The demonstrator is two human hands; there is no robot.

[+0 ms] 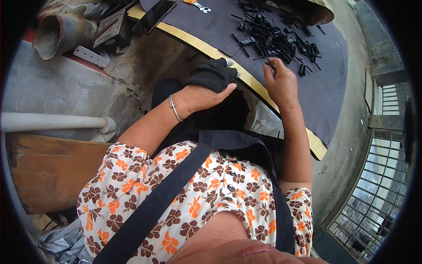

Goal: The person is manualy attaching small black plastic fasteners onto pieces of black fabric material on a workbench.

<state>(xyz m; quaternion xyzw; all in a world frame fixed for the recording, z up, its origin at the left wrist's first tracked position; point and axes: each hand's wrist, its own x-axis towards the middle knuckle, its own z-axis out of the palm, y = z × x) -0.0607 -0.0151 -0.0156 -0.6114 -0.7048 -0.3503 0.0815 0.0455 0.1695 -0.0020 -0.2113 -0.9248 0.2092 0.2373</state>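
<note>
My left hand (202,97) is held just off the table's front edge, a silver bangle on its wrist. Black cloth (209,75) covers most of its fingers, and pale fingertips stick out past it. The thumb lies stretched out, apart from those fingertips; I see nothing held between them. Over the table, my right hand (283,86) pinches a small dark piece (271,66) between thumb and forefinger; its exact kind is too small to tell. Just beyond that hand lies a loose heap of black plastic parts (277,42) with thin rods.
The dark-covered table (323,101) has a pale yellow edge. On it lie a phone (154,16), an orange-handled metal tool (198,5) and a brownish container (314,11). A rusty pipe (59,35) and a wooden board (52,171) are at my left. A bucket (250,110) stands under the edge.
</note>
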